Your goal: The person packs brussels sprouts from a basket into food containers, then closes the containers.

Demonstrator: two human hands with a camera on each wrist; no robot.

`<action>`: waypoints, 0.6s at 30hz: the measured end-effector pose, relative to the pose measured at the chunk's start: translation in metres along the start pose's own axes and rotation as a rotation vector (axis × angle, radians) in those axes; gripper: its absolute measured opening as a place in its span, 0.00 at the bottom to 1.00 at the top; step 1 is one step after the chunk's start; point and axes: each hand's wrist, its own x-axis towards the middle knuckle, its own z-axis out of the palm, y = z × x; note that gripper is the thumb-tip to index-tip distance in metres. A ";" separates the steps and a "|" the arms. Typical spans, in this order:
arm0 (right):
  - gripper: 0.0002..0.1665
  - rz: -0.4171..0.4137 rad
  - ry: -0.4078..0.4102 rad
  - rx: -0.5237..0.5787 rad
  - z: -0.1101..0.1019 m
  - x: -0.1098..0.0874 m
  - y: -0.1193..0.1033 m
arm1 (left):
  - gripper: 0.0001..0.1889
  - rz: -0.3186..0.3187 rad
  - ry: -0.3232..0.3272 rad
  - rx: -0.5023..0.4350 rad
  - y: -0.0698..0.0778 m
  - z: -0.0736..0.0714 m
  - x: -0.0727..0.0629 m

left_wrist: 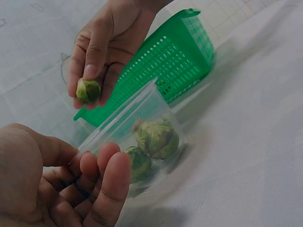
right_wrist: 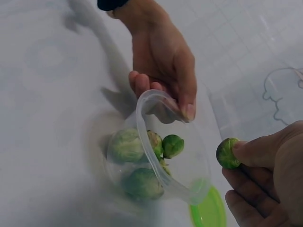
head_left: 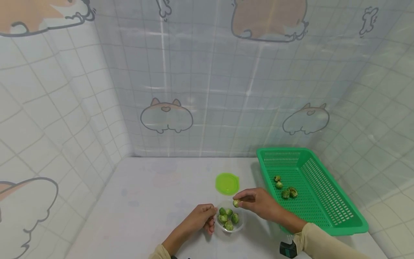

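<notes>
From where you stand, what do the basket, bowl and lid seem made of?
Basket: likely moulded plastic, satin-looking, given its regular slots. Bowl: probably thin plastic, clear but slightly cloudy; sprouts show through. Lid: smooth, evenly lime; perhaps plastic, though silicone is possible.

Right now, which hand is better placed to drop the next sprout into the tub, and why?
The right hand, I'd judge: it pinches a sprout near the rim of the clear tub, and the green basket with more sprouts sits to the right. The left hand holds the tub.
</notes>
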 end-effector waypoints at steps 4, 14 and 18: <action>0.10 -0.046 0.000 -0.027 0.007 0.002 0.002 | 0.21 0.006 -0.006 0.002 -0.001 0.000 0.000; 0.11 -0.126 -0.048 -0.081 0.019 0.005 -0.001 | 0.21 0.017 -0.013 0.003 -0.001 -0.001 0.001; 0.11 -0.106 -0.068 -0.110 0.024 0.008 -0.003 | 0.22 0.017 -0.013 0.008 0.001 -0.001 0.000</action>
